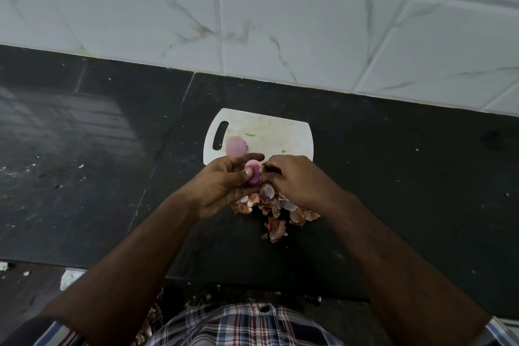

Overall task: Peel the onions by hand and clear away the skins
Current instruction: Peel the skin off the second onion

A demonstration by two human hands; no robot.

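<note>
My left hand [224, 181] grips a small purple onion [253, 174] over the near edge of the white cutting board [269, 132]. My right hand [295, 180] pinches a bit of brown skin at the onion's right side. A peeled purple onion [236, 145] lies on the board near its handle slot. A heap of dry onion skins [273, 209] lies on the black counter under both hands, partly hidden by them.
The black stone counter [393, 177] runs left and right of the board, with small specks on it. White marbled wall tiles [280, 22] rise behind. Green scraps [250, 134] lie on the board. More skins lie on the floor by my checked shirt [247, 326].
</note>
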